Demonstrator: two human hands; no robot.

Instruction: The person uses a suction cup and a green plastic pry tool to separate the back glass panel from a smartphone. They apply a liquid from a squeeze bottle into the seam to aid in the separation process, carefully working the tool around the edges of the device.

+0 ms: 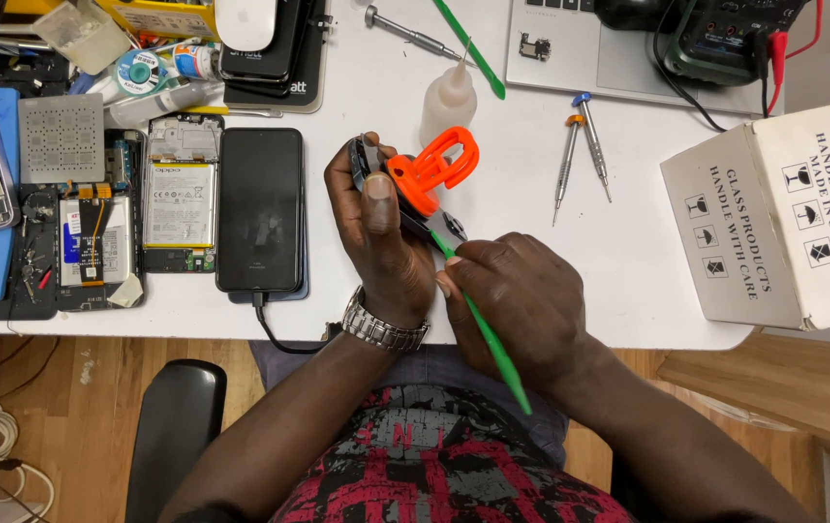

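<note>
A: Far left of the white counter (628,261)?

B: Opened phones in a row: a grey perforated plate (61,138) above one gutted phone (93,242), then a second opened phone (181,205) with its pale battery showing. Just beside that, a whole black phone (260,208), screen up, with a cable plugged into its near end.

A: And at centre?

B: Left hand (376,228), wearing a metal wristwatch (384,329), wrapped tight around a dark phone (365,160) held up on edge above the counter's near rim, thumb pressed flat along the side. Stuck on the phone's face, an orange suction cup tool (434,167), ring handle pointing up and right.

A: Right hand?

B: Right hand (517,305) pinched shut on a thin green pry stick (492,349), tip set at the phone's lower edge, just under the orange cup; long end trailing down toward the lap. Hard to tell whether the tip sits inside the seam.

A: Behind the hands?

B: A small white squeeze bottle (447,100) with a needle tip, standing upright, near the orange tool.

A: Further right?

B: Two slim screwdrivers (580,150) lying side by side, well apart from the hands. Above them, a silver laptop (589,48) with a dark green meter (725,39) on it. At the far right edge, a white cardboard box (778,218) with printed symbols.
</note>
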